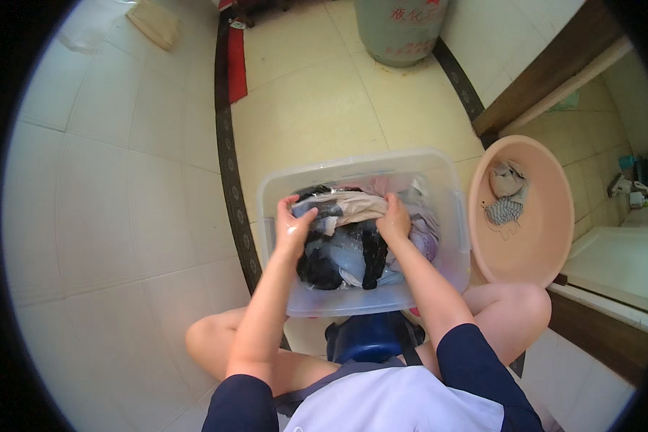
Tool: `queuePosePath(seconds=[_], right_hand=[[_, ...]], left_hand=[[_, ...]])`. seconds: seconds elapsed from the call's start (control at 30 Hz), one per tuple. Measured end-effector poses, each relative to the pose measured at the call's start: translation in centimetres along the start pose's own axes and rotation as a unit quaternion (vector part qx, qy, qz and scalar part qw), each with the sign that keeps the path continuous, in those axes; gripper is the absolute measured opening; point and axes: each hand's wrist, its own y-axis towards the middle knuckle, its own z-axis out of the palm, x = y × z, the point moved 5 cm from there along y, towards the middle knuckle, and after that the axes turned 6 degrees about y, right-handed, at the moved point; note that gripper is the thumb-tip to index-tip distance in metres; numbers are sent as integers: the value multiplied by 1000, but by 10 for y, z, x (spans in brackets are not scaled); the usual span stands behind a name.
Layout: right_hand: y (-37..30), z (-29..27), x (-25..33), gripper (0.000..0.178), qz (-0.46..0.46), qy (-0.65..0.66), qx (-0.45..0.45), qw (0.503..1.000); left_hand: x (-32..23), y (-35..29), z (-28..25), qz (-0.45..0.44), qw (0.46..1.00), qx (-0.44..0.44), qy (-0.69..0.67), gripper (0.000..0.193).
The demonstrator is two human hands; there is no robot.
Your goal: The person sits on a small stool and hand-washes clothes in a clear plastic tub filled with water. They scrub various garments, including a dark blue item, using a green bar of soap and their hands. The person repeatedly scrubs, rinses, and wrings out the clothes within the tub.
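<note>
A wet beige and grey garment (356, 207) is stretched between my two hands over a clear plastic tub (371, 306). Its left end is in the grip of my left hand (292, 225), the thumb lying over the grey part. My right hand (394, 220) is closed round the beige end, with its fingertips partly hidden. Below and around the garment, other wet clothes sit in water: black cloth (373, 255), light blue cloth (335, 255) and a lilac piece (426, 234) by the right wall. What kind of garment I hold cannot be made out.
Right of the tub stands a peach-coloured basin (522, 255) with a few small cloths (507, 191) in it. A blue plastic stool (371, 338) is between my legs. A grey-green gas cylinder (399, 32) stands on the tiled floor (302, 108) ahead. A white tiled wall (122, 209) runs along the left.
</note>
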Motion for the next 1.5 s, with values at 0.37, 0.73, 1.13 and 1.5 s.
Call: queuePosePath(seconds=[0.37,0.73,1.13,1.5], right_hand=[[-33,69,-46,31,58,-181,417,889],[-87,-6,136,18,-210,140,49,966],[15,-4,1,33,28,-116,65,991],[-46,59,-36,34,23,-202,389,899]], left_hand=[[179,32,82,8,892,202,405,33],[108,8,111,-264,627,416,-603,31],[71,-33,87,-72,980,121,-139,29],[176,25,90,19,793,274,543,33]])
